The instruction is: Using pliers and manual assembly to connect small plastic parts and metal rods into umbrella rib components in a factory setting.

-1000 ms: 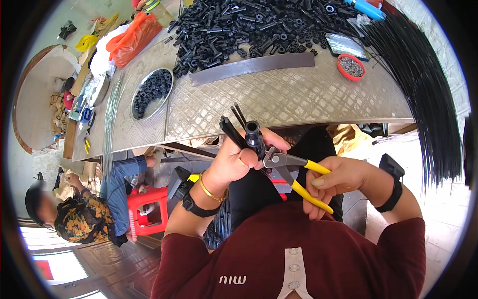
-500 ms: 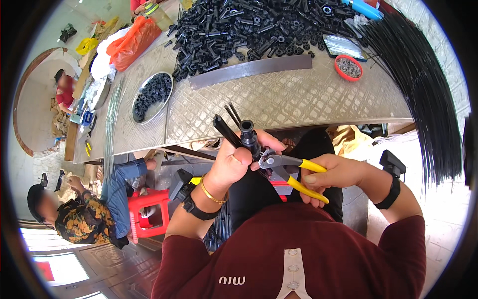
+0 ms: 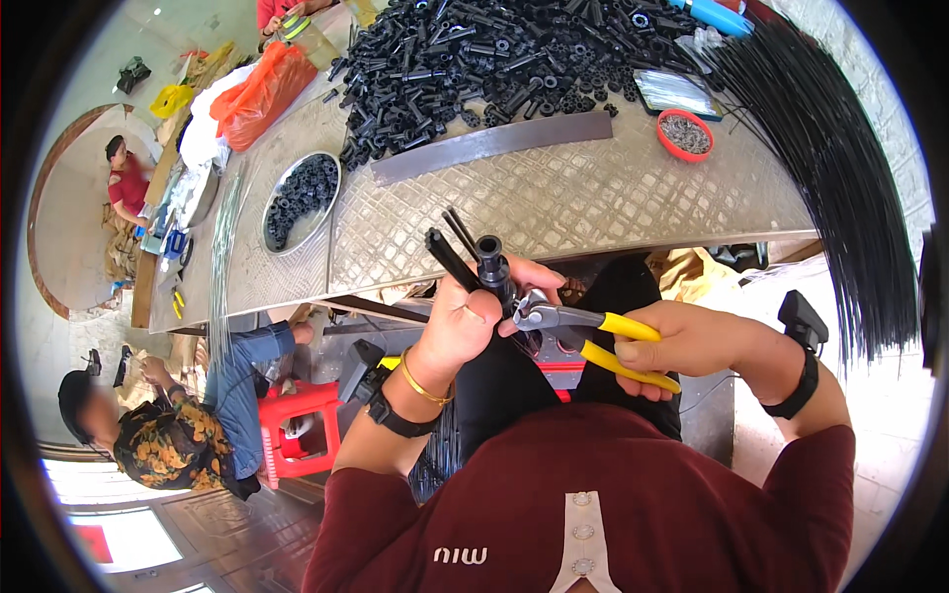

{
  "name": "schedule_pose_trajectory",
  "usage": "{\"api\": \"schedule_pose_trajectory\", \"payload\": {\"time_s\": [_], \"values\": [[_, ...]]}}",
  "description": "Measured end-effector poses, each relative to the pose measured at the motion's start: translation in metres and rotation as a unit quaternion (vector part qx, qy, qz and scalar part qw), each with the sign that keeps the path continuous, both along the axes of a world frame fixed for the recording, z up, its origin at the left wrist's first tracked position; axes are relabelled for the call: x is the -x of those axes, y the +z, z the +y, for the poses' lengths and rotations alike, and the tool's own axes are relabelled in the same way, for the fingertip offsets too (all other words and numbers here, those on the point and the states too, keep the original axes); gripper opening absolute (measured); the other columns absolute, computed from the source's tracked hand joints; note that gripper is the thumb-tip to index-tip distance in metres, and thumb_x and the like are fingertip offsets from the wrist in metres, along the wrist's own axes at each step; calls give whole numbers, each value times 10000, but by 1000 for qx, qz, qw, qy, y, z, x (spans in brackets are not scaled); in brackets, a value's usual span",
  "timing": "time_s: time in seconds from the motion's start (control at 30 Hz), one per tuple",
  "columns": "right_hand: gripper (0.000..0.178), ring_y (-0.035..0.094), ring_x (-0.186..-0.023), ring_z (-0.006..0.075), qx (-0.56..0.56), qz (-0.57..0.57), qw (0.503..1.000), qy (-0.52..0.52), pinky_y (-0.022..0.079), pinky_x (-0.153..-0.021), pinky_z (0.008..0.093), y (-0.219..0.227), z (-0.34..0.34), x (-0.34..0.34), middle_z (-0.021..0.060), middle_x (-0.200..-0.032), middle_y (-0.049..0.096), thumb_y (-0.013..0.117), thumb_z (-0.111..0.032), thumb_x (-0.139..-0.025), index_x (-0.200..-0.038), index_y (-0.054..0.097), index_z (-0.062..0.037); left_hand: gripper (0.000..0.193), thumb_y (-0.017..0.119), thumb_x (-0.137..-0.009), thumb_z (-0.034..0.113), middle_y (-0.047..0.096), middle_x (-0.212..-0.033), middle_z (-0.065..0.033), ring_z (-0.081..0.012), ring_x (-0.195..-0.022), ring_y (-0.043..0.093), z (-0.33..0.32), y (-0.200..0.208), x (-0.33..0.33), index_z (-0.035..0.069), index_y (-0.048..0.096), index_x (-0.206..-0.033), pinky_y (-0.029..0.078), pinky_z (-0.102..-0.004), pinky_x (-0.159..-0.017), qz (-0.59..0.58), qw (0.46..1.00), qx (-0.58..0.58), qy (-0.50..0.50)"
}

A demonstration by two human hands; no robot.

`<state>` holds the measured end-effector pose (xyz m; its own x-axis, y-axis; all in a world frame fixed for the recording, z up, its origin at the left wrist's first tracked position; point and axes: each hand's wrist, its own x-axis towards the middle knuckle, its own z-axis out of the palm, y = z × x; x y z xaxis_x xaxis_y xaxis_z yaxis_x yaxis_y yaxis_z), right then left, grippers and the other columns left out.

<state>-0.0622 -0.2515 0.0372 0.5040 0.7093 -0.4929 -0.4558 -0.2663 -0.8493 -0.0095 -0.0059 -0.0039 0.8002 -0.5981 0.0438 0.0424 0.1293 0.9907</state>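
Note:
My left hand (image 3: pixel 463 324) is closed around a black tubular plastic fitting (image 3: pixel 491 263), held upright with its round open end on top. Several thin black rods (image 3: pixel 451 259) stick up from the same grip, slanting to the left. In my right hand (image 3: pixel 682 338) is a pair of pliers (image 3: pixel 571 317) with yellow handles, the fingers wrapped round them. The pliers' metal jaws lie against the lower part of the fitting, by my left fingertips. What sits between the jaws is too small to make out.
The patterned table (image 3: pixel 554 198) carries a heap of black plastic parts (image 3: pixel 474 59), a metal strip (image 3: pixel 494 146), a steel bowl of black parts (image 3: pixel 302 203) and a red bowl of small metal pieces (image 3: pixel 684 135). Long black rods (image 3: pixel 840 198) hang over its right edge. People sit at left.
My right hand has moved slightly right and up, and the pliers' handles have turned a little flatter. The left hand keeps its grip in nearly the same place.

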Motion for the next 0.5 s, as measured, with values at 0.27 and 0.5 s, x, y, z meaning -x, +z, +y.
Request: {"api": "schedule_pose_trajectory", "payload": {"time_s": [0.27, 0.5], "values": [[296, 535, -596, 213, 59, -360, 924, -117, 444, -571, 326, -67, 26, 9, 76, -695, 543, 576, -343, -880, -938, 552, -53, 768, 482, -749, 711, 632, -828, -173, -53, -497, 411, -2, -11, -12, -9, 584, -996, 320, -187, -458, -42, 995, 87, -16], [158, 548, -788, 293, 244, -643, 726, -11, 449, -665, 391, -4, 2, -8, 113, -853, 512, 632, -168, -754, -848, 581, -53, 812, 485, -729, 723, 611, -826, -107, -48, -514, 426, 1, -8, -10, -25, 567, -1033, 330, -191, -458, -47, 994, 76, 59]]}}
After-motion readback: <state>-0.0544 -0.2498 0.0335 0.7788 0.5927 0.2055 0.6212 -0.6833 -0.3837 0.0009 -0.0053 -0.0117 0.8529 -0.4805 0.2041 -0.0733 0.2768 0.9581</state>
